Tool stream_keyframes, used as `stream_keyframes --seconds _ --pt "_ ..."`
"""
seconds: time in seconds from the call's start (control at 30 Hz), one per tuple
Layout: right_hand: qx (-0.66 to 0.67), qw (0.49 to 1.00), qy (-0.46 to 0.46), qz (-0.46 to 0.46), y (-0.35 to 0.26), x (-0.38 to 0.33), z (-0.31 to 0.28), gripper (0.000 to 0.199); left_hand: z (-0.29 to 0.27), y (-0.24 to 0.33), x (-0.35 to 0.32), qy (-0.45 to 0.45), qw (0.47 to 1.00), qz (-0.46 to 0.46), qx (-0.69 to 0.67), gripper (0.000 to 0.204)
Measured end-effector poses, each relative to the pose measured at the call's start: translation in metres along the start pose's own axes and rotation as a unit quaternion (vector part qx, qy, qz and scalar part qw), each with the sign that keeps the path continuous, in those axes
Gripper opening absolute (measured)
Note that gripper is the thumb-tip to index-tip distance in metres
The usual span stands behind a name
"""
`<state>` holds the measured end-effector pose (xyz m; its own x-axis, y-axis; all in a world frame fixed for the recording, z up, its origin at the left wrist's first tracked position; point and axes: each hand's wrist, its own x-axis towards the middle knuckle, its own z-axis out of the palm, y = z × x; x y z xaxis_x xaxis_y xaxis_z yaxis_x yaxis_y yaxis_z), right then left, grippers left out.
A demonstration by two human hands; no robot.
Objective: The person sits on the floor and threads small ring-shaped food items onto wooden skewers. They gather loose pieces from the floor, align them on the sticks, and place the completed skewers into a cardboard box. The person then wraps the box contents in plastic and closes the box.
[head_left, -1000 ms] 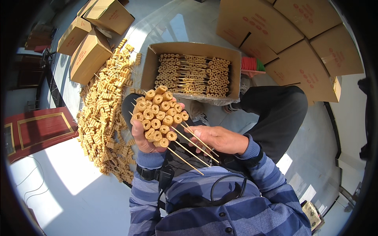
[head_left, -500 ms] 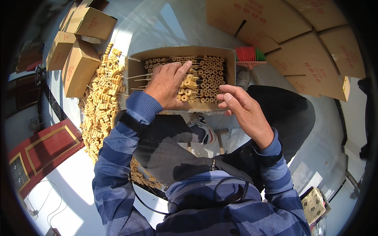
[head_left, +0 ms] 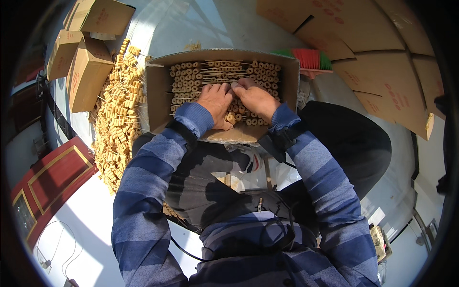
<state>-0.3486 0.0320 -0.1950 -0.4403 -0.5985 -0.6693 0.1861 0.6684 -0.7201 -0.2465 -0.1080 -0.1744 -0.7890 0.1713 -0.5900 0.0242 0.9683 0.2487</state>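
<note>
An open cardboard box [head_left: 159,106] stands before my knees, packed with skewers of tan, ring-shaped pieces [head_left: 186,76]. Inside it both my hands work close together over the middle rows. My left hand [head_left: 215,104] is closed over some skewers, its fingers bent and its thumb toward the box's near wall. Beside it, the fingers of my right hand [head_left: 256,99] are drawn together at the skewers, with the fingertips near the left hand's. Thin sticks run across the rows in the middle. My palms hide the pieces beneath them.
A long heap of loose skewers [head_left: 117,124] lies left of the box. Cardboard boxes [head_left: 91,71] stand behind the heap, and flattened cartons [head_left: 382,81] lean at the far right. A broom with red and green bristles [head_left: 310,60] touches the area behind the box's right corner.
My right hand has moved left from the box's right edge into the middle, its fingers closing in beside the left. My left hand has shifted slightly right and nearer.
</note>
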Motion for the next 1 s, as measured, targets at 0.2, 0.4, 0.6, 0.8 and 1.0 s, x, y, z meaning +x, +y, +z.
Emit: stream_keyframes --seconds 0.2,0.4,0.6,0.8,1.0 --pt "-0.104 0.994 -0.015 -0.039 0.021 -0.001 0.007 0.048 0.016 -0.012 -0.007 -0.001 0.987 -0.023 -0.159 0.114" --pt "-0.099 0.994 0.007 -0.038 0.027 -0.006 0.012 0.061 0.018 -0.024 -0.011 0.022 0.985 -0.006 -0.172 0.114" --pt "-0.211 0.971 0.007 -0.108 0.015 -0.021 0.020 0.071 0.016 -0.006 -0.014 0.037 0.996 -0.033 -0.068 0.112" --pt "-0.290 0.956 -0.021 -0.045 0.005 -0.029 0.029 0.086 0.013 -0.015 -0.014 0.029 0.988 -0.028 -0.146 0.116" --pt "-0.304 0.952 -0.012 -0.042 -0.001 -0.035 0.031 0.079 0.008 -0.023 -0.020 -0.007 0.990 -0.075 -0.117 0.105"
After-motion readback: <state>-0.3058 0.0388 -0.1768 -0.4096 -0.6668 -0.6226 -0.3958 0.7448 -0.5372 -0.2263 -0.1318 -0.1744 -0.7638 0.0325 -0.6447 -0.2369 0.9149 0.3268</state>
